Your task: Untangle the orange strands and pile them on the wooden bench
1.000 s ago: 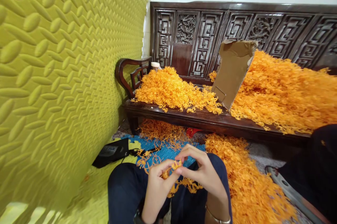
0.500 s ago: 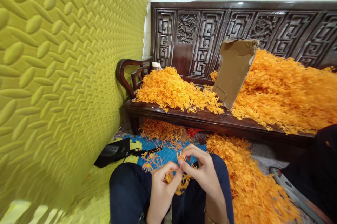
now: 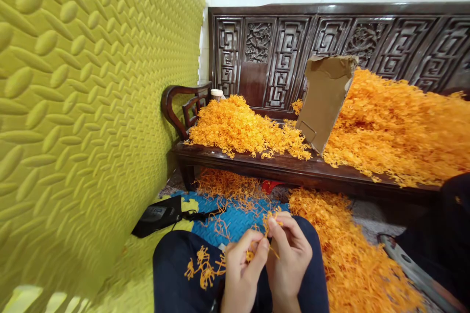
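Note:
Over my lap, my left hand point(image 3: 243, 265) and my right hand point(image 3: 289, 256) work close together, both with pinched fingers. Thin orange branching strands point(image 3: 268, 225) run between them and poke out past the fingertips. My right thumb and forefinger grip their upper end, while my left fingers close on the lower part. Some of what lies inside my left hand is hidden. A loose cluster of orange strands point(image 3: 204, 269) trails from beside my left hand across my dark trouser leg point(image 3: 172, 254).
A dark carved wooden bench point(image 3: 235, 160) bears orange heaps point(image 3: 238, 124), with a cardboard piece point(image 3: 323, 102) between them. More orange strands point(image 3: 341, 244) cover the floor at right. A black pouch point(image 3: 157, 215) lies left. A yellow foam mat point(image 3: 91, 107) stands upright. Someone's dark-clothed leg point(image 3: 433, 244) is at right.
Both hands have shifted right, still pinching orange strands. The cluster that hung below my hands now lies on my left thigh.

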Demonstrator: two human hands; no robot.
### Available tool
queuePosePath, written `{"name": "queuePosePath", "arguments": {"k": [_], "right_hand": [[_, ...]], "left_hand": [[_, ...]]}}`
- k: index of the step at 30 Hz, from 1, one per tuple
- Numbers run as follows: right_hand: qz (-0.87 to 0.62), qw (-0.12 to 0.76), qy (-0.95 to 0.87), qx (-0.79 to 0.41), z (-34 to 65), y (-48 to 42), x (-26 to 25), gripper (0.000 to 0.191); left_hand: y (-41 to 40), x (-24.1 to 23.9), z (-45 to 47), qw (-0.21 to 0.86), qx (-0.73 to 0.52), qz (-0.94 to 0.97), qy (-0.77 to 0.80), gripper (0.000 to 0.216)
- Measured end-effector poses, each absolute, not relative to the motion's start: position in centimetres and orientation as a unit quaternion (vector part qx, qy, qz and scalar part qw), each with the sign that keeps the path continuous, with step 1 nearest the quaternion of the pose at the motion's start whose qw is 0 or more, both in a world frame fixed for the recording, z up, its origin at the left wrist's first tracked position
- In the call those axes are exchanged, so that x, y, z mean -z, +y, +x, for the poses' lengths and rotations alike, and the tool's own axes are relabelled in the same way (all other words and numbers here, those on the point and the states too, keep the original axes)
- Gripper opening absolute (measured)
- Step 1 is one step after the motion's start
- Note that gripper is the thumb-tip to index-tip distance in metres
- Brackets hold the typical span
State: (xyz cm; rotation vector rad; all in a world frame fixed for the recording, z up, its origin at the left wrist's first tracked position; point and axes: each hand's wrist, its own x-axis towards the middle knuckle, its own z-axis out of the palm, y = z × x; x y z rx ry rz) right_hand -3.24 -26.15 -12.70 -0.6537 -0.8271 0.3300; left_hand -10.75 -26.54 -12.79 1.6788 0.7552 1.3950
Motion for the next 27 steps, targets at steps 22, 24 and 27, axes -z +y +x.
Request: {"name": "queuePosePath", "arguments": {"k": [22, 24, 27], "right_hand": [[-0.393, 0.774, -0.461, -0.186, 2.9, -1.6, -5.2, 0.025], [-0.392, 0.756, -0.484, -0.203, 2.4, -1.8, -1.5, 0.021], [-0.367, 0.719, -0.537, -0.246, 1.4, -5.7, 5.4, 0.017]], "left_hand": [[-24.0, 15.1, -15.2, 0.515, -0.634, 0.458, 0.351, 0.048], [-23.8, 15.0, -15.3, 0.512, -0.644, 0.461, 0.334, 0.044], [-23.4, 14.6, -15.6, 0.528, -0.651, 0.45, 0.307, 0.042]]}}
